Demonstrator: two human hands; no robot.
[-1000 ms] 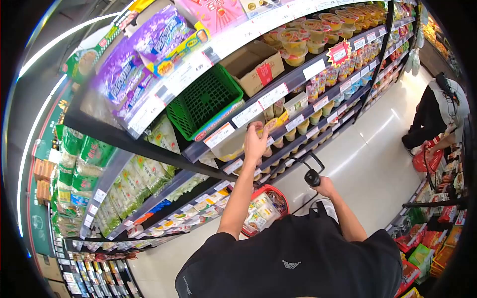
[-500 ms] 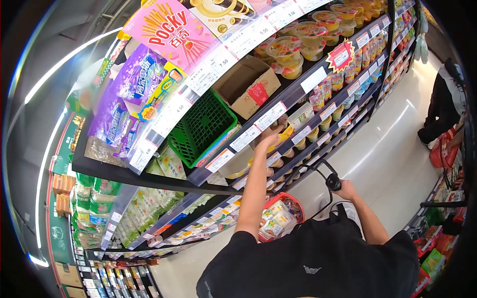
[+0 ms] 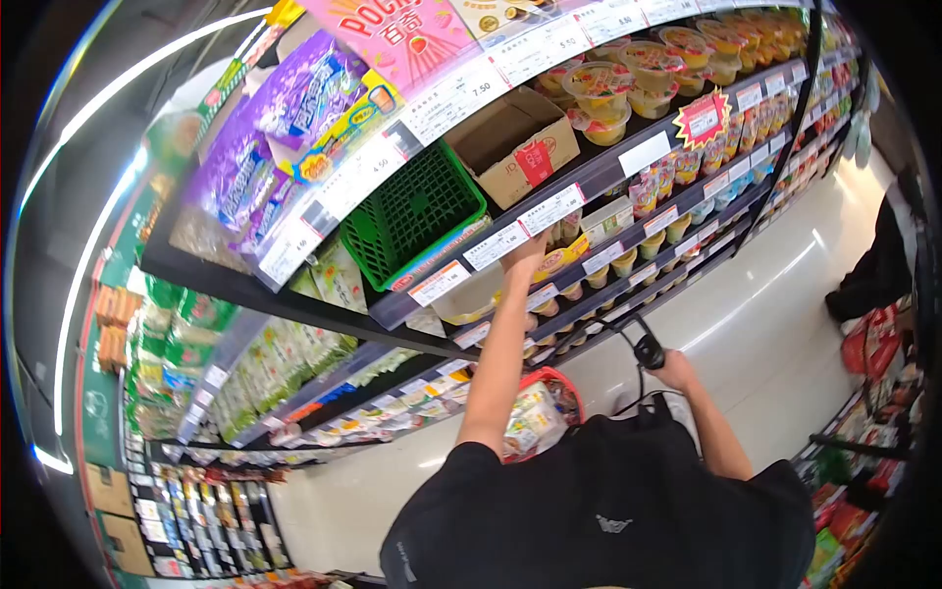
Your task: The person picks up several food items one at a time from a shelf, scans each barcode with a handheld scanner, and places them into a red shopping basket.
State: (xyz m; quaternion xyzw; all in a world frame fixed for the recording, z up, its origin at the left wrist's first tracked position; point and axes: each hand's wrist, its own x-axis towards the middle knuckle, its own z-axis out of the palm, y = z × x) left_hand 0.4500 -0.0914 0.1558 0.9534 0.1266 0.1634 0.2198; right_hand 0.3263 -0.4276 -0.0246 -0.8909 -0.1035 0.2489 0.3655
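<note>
My left hand (image 3: 525, 253) reaches into a lower shelf compartment, just under the price-label strip (image 3: 523, 228). Its fingers are mostly hidden behind the strip, beside a yellow-edged box (image 3: 561, 257). To the right, my right hand (image 3: 672, 369) is closed near a black device (image 3: 648, 351) with a looped black frame or cable; the exact grip is partly hidden. Above my left hand stand an empty green plastic basket (image 3: 412, 211) and an open cardboard box (image 3: 520, 147). Jelly cups (image 3: 599, 93) are stacked right of the cardboard box.
A red basket (image 3: 574, 393) holding packaged goods is below the shelves, between my arms. Purple snack bags (image 3: 304, 93) lie on the upper shelf. At the right, a person in dark clothing (image 3: 873, 260) is near a red basket (image 3: 868, 344).
The view has shifted and turned slightly. My left hand is further behind the label strip, with less of its fingers showing. My right hand stays by the black device.
</note>
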